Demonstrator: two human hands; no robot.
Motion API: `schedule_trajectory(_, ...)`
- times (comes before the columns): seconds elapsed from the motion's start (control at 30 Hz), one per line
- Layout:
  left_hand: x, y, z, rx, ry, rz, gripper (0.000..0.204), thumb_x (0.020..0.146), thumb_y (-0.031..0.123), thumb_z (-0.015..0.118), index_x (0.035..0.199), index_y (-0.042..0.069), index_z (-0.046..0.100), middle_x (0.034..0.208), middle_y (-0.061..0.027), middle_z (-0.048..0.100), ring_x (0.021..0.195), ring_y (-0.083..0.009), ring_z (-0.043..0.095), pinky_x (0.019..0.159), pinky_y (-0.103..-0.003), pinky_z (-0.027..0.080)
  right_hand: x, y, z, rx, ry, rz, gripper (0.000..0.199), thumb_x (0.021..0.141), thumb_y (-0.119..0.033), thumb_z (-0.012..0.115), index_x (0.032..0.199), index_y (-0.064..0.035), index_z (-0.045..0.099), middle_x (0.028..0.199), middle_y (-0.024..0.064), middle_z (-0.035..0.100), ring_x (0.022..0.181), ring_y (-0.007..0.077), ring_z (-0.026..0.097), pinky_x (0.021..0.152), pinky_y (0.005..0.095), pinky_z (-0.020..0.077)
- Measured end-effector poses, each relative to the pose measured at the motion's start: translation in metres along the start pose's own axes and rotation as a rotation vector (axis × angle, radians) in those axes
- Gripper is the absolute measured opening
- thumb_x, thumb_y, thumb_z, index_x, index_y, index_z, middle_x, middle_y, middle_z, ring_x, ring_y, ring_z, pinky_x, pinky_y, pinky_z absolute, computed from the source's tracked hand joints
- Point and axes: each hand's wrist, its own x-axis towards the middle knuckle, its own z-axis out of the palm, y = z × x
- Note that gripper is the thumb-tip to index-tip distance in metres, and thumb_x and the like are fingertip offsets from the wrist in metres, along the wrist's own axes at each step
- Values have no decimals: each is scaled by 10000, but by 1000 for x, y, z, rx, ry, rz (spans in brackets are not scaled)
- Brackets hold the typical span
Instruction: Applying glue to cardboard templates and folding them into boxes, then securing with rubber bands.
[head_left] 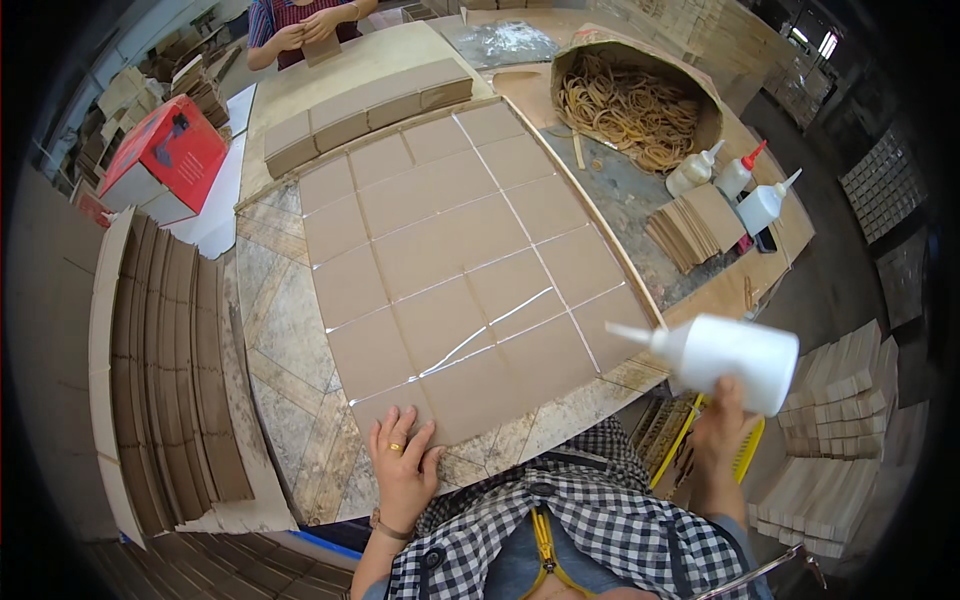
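Note:
Brown cardboard pieces lie in overlapping rows on the worktable, with thin white glue lines along several edges. A thicker white glue streak runs slantwise across the near rows. My left hand, a ring on one finger, rests with spread fingers on the near edge of the cardboard at the left. Off the near right corner, my right hand grips a white squeeze bottle. The bottle is tilted, its thin nozzle aimed left above the cardboard's right edge.
Stacked cardboard strips line the far side. Tall cardboard stacks stand at left, near a red box. At right are a sack of rubber bands, more squeeze bottles and small cards. Another person's hands hold cardboard beyond.

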Motion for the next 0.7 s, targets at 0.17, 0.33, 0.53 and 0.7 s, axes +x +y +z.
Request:
schedule_trajectory(0.17,-1,-2,-1,-31,14,-27,322,744,147,719,1057,87,669,1269,-128,551,1231,-361,455,1035,-548,293,85,26,138,141,-43,-15,376,871,-73,632,1220,-12,506,1122,84,592,994,201,619,767,359,577)
schedule_trajectory(0.33,2,-2,-5,-53,-15,-45,338,739,170,727,1065,106,666,1261,-118,556,1224,-352,467,1026,-542,302,133,86,289,282,-146,126,481,783,-137,761,1168,-4,506,1061,99,599,895,175,622,709,313,554)
schedule_trajectory(0.53,-4,-10,0,-50,-22,-70,405,714,222,760,1101,167,654,1266,-69,565,1223,-301,481,1020,-521,313,160,172,413,214,-60,-40,813,678,-202,849,1278,13,343,1216,171,509,1110,263,526,961,383,431)
schedule_trajectory(0.7,-8,-14,6,-25,-17,-89,389,720,282,769,1085,194,666,1259,-44,575,1214,-277,496,1009,-498,331,161,187,459,108,-45,-142,813,655,-260,856,1240,3,358,1200,191,515,1116,306,530,956,406,431)
